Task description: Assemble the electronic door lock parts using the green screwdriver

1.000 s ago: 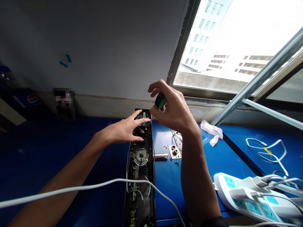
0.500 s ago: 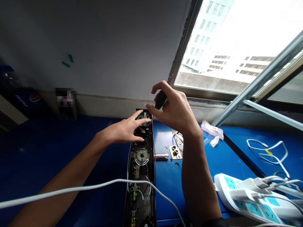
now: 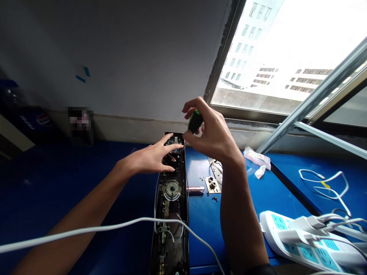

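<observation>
A long black device housing (image 3: pixel 172 208) lies lengthwise in front of me, its inner parts exposed, with a round silver disc (image 3: pixel 172 188) near its middle. My left hand (image 3: pixel 157 156) rests across the far part of the housing, fingers spread, beside a circuit board (image 3: pixel 176 139). In my right hand (image 3: pixel 213 131) is a screwdriver (image 3: pixel 195 122) with a black and green handle, gripped between fingers and thumb. Its shaft slants down to the housing's right edge by my left fingertips; the exact contact point of the tip is too small to make out.
Right of the housing lie a copper-coloured cylinder (image 3: pixel 196 190), a small plate with a round part (image 3: pixel 212 185) and several loose screws (image 3: pixel 215 199). A white power strip (image 3: pixel 304 240) stands at the front right. A white cable (image 3: pixel 114 226) crosses over the housing's near part.
The screwdriver handle has turned in my right hand, showing more green at its top, and my thumb and fingers have shifted around it. My left hand stays in place.
</observation>
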Tool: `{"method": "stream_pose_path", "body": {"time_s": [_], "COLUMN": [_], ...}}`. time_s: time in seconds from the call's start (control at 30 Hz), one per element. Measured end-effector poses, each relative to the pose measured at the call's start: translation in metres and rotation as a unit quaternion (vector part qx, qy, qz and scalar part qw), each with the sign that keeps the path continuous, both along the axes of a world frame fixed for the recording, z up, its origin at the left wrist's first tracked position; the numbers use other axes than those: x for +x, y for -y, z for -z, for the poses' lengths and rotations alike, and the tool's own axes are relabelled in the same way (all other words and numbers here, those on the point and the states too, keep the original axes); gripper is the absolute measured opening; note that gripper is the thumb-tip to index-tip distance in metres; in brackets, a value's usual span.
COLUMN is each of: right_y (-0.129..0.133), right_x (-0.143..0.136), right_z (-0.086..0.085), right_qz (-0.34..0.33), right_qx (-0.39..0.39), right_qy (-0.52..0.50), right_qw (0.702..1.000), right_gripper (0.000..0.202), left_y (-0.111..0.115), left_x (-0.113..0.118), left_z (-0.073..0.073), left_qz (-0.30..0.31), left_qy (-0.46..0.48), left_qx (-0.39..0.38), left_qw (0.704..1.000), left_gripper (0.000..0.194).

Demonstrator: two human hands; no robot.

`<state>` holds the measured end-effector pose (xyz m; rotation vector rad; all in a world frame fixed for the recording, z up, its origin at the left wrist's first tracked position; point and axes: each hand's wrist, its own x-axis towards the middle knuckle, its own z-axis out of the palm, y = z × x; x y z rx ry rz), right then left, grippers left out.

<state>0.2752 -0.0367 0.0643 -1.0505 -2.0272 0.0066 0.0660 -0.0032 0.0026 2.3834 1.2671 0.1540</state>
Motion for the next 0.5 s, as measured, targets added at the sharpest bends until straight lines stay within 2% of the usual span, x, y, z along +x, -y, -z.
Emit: {"method": "stream_pose_path", "body": {"time_s": [0.07,0.17,0.33,0.5], "right_y": [0.0003,0.0005,0.0017,0.0003], "right_x": [-0.0013,-0.0024,-0.0002,0.0], "right_z": [0.0003,0.0003,-0.0015,0.0], "right_qz": [0.018,0.027,0.007,0.024], "right_qx": [-0.005,0.014,-0.008,0.012], "right_qy": [-0.004,-0.015,0.003,-0.007], "right_qw": [1.0,0.999,1.0,1.0], "right_gripper": [0.032,0.014,0.032,0.011], "left_y": [-0.0006,-0.001,0.0007,0.0014], "left_x": [0.0002,0.0007,0.0018,0.0012], "left_z": [0.0004,0.001,-0.0006,-0.0014], "left_qz": [-0.001,0.005,-0.004,0.0], "left_qy": [0.003,0.01,-0.008,-0.013], "left_qx": [0.001,0.004,-0.003,-0.005], "left_qw": [1.0,1.0,1.0,1.0], "left_gripper": [0.084,0.085,0.086,0.085]}}
